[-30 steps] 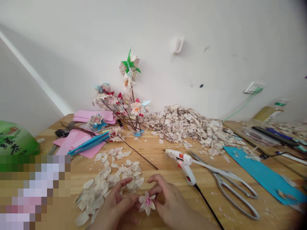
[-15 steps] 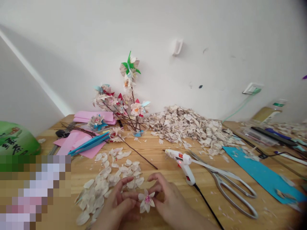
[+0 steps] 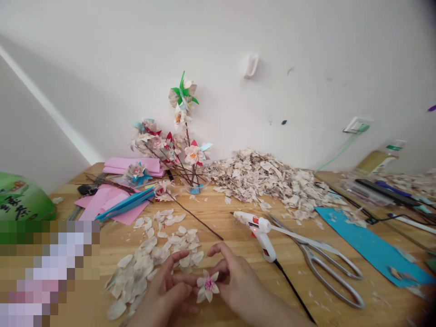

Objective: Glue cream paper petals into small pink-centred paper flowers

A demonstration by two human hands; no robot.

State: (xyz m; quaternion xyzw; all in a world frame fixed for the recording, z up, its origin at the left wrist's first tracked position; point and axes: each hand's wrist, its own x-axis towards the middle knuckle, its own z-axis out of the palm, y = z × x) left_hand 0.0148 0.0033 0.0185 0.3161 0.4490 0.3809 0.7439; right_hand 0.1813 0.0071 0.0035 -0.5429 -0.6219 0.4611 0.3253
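Note:
A small white flower (image 3: 206,287) with pointed petals and a pink centre is held low in front of me, facing up. My left hand (image 3: 165,293) has its fingertips at the flower's left side, the thumb bent inward and the index finger arched above. On the other side my right hand (image 3: 240,284) pinches it from behind, with the index finger raised and curved. Where the fingers meet under the petals is hidden. Loose pale petals (image 3: 136,272) lie spread beside and beyond my left hand. A white glue gun (image 3: 259,231) lies beyond my right hand.
Large scissors (image 3: 320,263) lie right of the glue gun, near blue paper (image 3: 368,245). A heap of dried petals (image 3: 262,177) rests against the wall. Flower branches (image 3: 192,156) stand in a clear cup. Pink paper (image 3: 132,165) and a green package (image 3: 23,200) sit left.
Both hands and the flower keep nearly the same pose. The whole view has shifted very slightly; nothing was picked up or let go.

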